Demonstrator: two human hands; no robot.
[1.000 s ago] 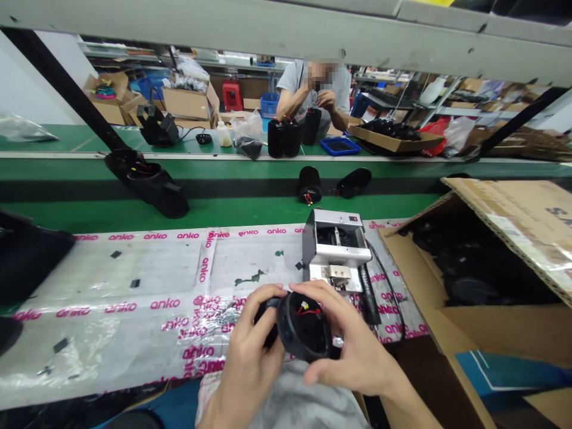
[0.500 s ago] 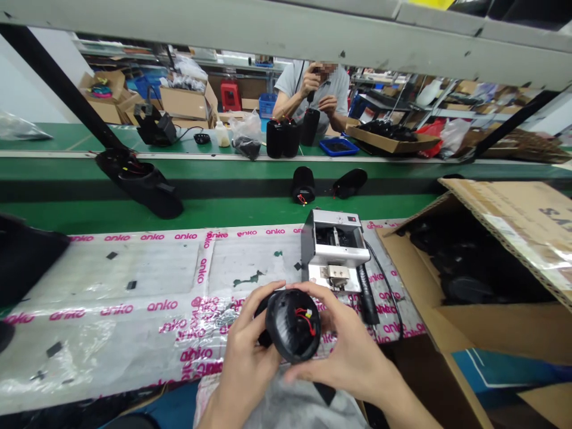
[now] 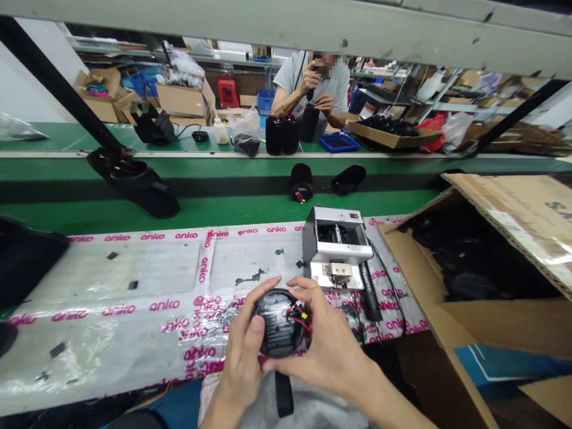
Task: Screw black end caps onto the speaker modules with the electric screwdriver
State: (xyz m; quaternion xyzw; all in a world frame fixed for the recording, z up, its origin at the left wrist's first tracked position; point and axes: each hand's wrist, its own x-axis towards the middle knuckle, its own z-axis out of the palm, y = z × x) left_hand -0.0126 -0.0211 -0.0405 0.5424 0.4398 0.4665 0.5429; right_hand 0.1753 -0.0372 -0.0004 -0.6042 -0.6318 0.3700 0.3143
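Observation:
Between my two hands is a round black housing [image 3: 280, 330], its open end turned up toward me. Red wires with a small yellow connector [image 3: 304, 316] stick out of it on the right. My left hand [image 3: 243, 342] wraps the left side, thumb along the rim. On the right side, my right hand [image 3: 328, 336] grips the rim with thumb below and fingers above. A black strap [image 3: 283, 394] hangs under the housing against grey cloth. Just beyond my hands stands a silver machine [image 3: 340, 247] with a black-handled tool [image 3: 370, 292] beside it.
A cardboard box [image 3: 500, 316] of black parts stands at the right. Black cylinders [image 3: 301, 182] and a long black casing [image 3: 138, 185] lie on the green belt [image 3: 232, 205]. Opposite, a person [image 3: 286, 83] handles a black cylinder. A shelf beam [image 3: 268, 21] crosses overhead.
The housing has tilted so that its open end faces me more squarely, showing more of its inside. My left thumb now rests on its rim, and the strap has swung left.

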